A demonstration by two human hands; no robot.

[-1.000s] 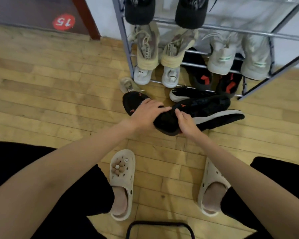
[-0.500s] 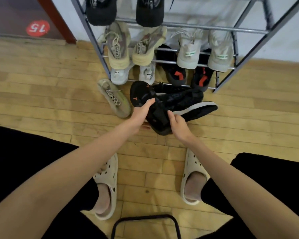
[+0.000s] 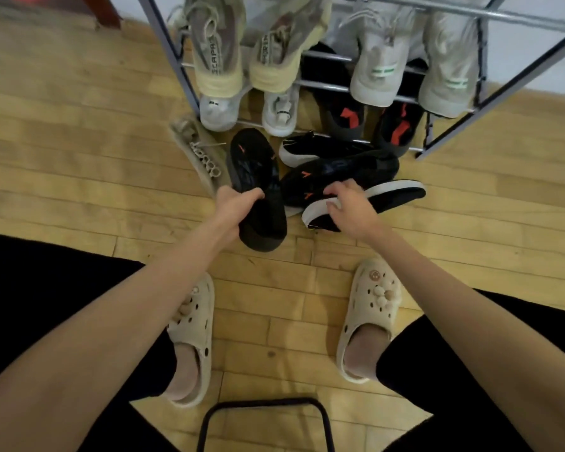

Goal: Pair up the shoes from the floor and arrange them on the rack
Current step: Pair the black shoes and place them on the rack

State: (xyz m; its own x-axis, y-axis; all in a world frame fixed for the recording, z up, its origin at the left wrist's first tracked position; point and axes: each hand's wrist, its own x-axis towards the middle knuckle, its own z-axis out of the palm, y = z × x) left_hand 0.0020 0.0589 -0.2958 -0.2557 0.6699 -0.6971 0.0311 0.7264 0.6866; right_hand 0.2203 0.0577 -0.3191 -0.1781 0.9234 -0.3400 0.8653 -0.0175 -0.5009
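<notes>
- The left hand (image 3: 230, 207) has its fingers closed round a black knit sneaker with small orange marks (image 3: 256, 187), holding it by the side near the heel; the shoe points away from the person, toe toward the rack.
- The right hand (image 3: 349, 207) rests with fingers spread and half-curled on a black sneaker with a white sole edge (image 3: 372, 200) lying on the wooden plank floor (image 3: 79, 164); whether it actually grips the shoe, I cannot tell.
- Just behind it lie a matching black knit sneaker with orange marks (image 3: 346, 169) and another black shoe with a white toe edge (image 3: 310, 150).
- A beige laced sneaker (image 3: 199, 154) lies on the floor just left of the held shoe.
- The grey metal shoe rack (image 3: 503, 89) already carries beige, pale grey and black-and-red pairs (the picture is blurred there).
- The person wears cream perforated clogs (image 3: 369, 314).
</notes>
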